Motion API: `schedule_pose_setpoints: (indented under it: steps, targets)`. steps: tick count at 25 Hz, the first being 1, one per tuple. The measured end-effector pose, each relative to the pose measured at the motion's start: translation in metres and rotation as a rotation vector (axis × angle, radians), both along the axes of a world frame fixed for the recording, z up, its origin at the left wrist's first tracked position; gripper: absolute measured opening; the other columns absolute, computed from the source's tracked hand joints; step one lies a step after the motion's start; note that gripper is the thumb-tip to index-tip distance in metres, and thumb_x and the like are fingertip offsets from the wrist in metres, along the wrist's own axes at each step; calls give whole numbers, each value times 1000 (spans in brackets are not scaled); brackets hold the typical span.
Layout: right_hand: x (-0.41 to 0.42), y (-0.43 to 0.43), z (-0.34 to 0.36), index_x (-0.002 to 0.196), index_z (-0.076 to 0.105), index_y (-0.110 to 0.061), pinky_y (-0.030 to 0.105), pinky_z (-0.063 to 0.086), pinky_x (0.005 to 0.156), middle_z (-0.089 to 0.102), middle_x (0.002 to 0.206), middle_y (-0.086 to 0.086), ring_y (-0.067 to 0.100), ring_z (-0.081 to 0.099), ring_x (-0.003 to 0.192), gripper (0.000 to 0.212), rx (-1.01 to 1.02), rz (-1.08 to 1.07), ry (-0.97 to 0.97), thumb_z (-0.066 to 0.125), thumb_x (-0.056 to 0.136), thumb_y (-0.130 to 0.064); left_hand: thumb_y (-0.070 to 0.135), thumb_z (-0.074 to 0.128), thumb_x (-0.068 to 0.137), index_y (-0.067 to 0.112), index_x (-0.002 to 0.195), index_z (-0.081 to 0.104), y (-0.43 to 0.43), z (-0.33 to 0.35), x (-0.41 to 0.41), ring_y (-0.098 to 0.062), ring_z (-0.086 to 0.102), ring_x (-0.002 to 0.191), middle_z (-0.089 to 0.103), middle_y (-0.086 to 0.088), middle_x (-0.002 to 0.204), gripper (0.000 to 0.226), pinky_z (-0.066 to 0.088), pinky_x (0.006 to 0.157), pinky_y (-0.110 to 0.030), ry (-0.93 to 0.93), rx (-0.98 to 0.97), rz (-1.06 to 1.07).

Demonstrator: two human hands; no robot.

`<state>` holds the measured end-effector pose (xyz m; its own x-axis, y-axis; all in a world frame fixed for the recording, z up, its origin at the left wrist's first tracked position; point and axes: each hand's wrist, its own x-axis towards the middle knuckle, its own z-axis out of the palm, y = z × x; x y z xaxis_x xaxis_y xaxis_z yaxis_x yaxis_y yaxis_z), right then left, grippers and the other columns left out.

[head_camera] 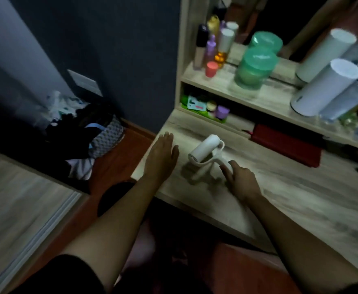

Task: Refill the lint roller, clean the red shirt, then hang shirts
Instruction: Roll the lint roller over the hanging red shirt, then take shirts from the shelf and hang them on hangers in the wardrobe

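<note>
Lint roller (206,151) in right hand (240,178)

head cam, fwd-down, close over desk (284,187)

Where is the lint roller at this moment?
Head view, centre: the lint roller is on the wooden desk, its handle held by the right hand, the open left hand to its left, a red case behind it.

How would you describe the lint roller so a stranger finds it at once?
Start at the wooden desk. Near its left edge, the right hand grips the lint roller. Unlike the white cylinders on the shelf, it has a handle.
</note>
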<state>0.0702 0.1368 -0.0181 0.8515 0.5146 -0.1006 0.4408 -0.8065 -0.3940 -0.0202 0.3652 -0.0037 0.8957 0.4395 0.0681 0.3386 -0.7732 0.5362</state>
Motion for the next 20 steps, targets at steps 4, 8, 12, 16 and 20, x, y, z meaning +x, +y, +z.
schedule_pose_setpoints:
  steps: [4, 8, 12, 16, 20]
  targets:
    - [5, -32, -20, 116, 48, -16, 40, 50, 66, 70, 82, 13, 35, 65, 76, 45, 13, -51, 2, 34, 93, -53, 27, 26, 96, 4, 144, 23, -30, -42, 19, -31, 14, 144, 22, -17, 154, 53, 19, 116, -40, 173, 63, -125]
    - [7, -43, -28, 118, 45, -16, 41, 51, 68, 66, 101, 10, 31, 65, 83, 45, 44, -78, -73, 35, 93, -52, 29, 33, 97, 6, 146, 19, -39, -64, 16, -29, 10, 145, 17, -16, 156, 56, 16, 115, -41, 266, 66, -137]
    - [11, -41, -29, 107, 53, -16, 39, 50, 72, 61, 101, 7, 24, 57, 91, 44, -29, -14, -163, 35, 93, -54, 32, 34, 97, 6, 146, 17, -33, -51, 18, -29, 9, 145, 15, -15, 156, 58, 15, 116, -42, 314, 71, -146]
    - [19, -22, 0, 109, 54, -20, 38, 46, 80, 57, 108, 4, 23, 54, 95, 45, -97, 71, -213, 46, 86, -57, 35, 33, 98, 10, 147, 18, 0, 9, 16, -25, 11, 145, 16, -10, 157, 57, 13, 116, -39, 231, 138, -105]
    - [30, 83, 108, 103, 57, -16, 37, 44, 77, 57, 99, 6, 28, 55, 91, 45, 176, 315, -440, 46, 81, -55, 37, 30, 98, 12, 147, 19, 68, 107, 2, -21, 10, 145, 17, -6, 157, 56, 11, 117, -37, 107, 297, 12]
